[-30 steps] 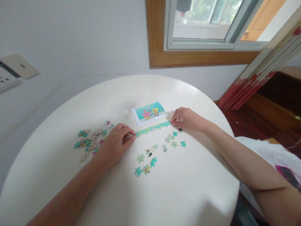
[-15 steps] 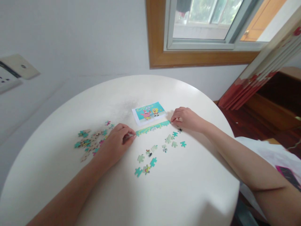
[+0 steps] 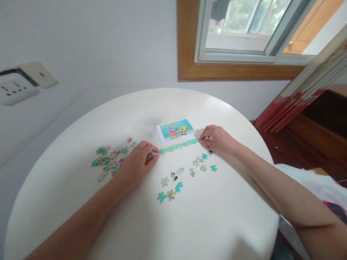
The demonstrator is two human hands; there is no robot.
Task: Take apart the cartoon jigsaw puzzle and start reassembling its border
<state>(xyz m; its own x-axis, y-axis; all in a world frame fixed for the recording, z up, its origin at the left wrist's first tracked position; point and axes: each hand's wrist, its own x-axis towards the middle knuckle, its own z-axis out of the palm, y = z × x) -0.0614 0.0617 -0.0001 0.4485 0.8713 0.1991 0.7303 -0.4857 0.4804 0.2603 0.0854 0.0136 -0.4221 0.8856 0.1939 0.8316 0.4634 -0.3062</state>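
Note:
A narrow strip of joined jigsaw pieces (image 3: 180, 147), teal with pale green markings, lies flat on the white round table (image 3: 130, 231). My left hand (image 3: 139, 162) is closed in a pinch at the strip's left end. At its right end, the thumb and fingers of my right hand (image 3: 217, 139) pinch the edge. Just behind the strip lies a picture card (image 3: 176, 130) with cartoon figures on teal. Loose jigsaw pieces (image 3: 179, 186), teal, pale green and patterned, are scattered in front of the strip. The fingertips partly hide both strip ends.
A heap of jigsaw pieces (image 3: 108, 160) sits to the left, partly behind my left hand. Beyond the table are a wall with a socket (image 3: 16, 86), a wood-framed window (image 3: 238, 72) and a red and cream curtain (image 3: 282, 112). White cloth (image 3: 295, 177) shows at right.
The whole view has shifted slightly, so things appear a little farther right. Both hands stay at the strip's ends, and the loose pieces keep their places on the table.

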